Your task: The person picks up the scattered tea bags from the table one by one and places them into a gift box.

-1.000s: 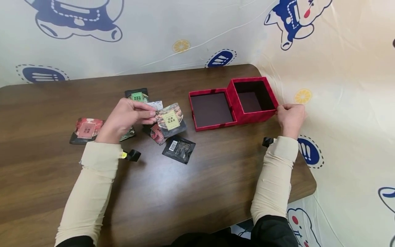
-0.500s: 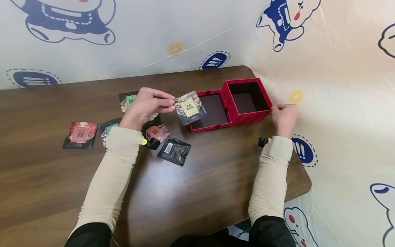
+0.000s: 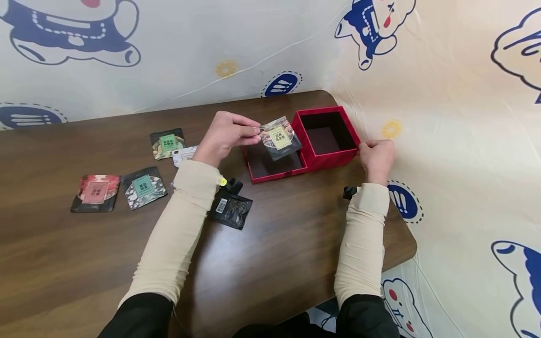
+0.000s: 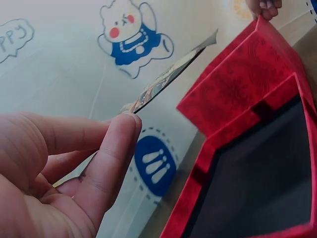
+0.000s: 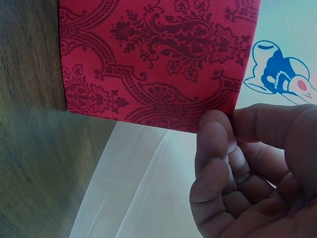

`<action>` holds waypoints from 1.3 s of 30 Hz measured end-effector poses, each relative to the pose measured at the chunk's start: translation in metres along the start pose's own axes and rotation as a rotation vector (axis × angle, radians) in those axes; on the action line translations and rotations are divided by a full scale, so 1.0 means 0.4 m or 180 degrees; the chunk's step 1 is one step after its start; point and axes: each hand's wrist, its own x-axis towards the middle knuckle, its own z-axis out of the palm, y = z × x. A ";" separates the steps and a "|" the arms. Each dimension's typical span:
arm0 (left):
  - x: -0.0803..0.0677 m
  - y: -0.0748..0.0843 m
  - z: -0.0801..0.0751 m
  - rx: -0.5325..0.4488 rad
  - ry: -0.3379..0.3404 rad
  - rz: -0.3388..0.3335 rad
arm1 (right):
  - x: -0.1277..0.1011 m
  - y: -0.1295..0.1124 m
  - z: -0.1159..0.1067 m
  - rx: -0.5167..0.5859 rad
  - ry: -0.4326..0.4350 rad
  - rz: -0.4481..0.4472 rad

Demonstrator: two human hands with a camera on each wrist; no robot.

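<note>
While the left hand (image 3: 226,136) pinches the small shiny tea packet (image 3: 280,137) above the flat red lid (image 3: 270,174), mid-frame, the right hand (image 3: 376,157) grips the corner of the deep red patterned box (image 3: 334,162). Best to keep that box steady and lower the packet in flat.

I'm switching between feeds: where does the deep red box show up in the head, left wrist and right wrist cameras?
Head: the deep red box sits right of centre on the table, beside its lid.
Left wrist: its patterned wall fills the upper right, behind the raised lid edge.
Right wrist: its paisley wall fills the top.
Shared landmark: the right hand at the box's right corner, fingertips at the top of the left wrist view, large at lower right in its own.
</note>
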 end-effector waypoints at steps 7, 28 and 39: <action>0.044 0.016 0.069 -0.0048 -0.0036 -0.0060 | 0.003 0.001 -0.005 0.0072 -0.0002 0.0038; 0.106 0.033 0.181 -0.0014 -0.0009 -0.0083 | 0.005 0.003 -0.001 -0.0028 0.0125 -0.0041; 0.128 0.044 0.257 0.0163 0.0000 -0.0101 | 0.005 0.004 -0.001 0.0037 0.0122 0.0009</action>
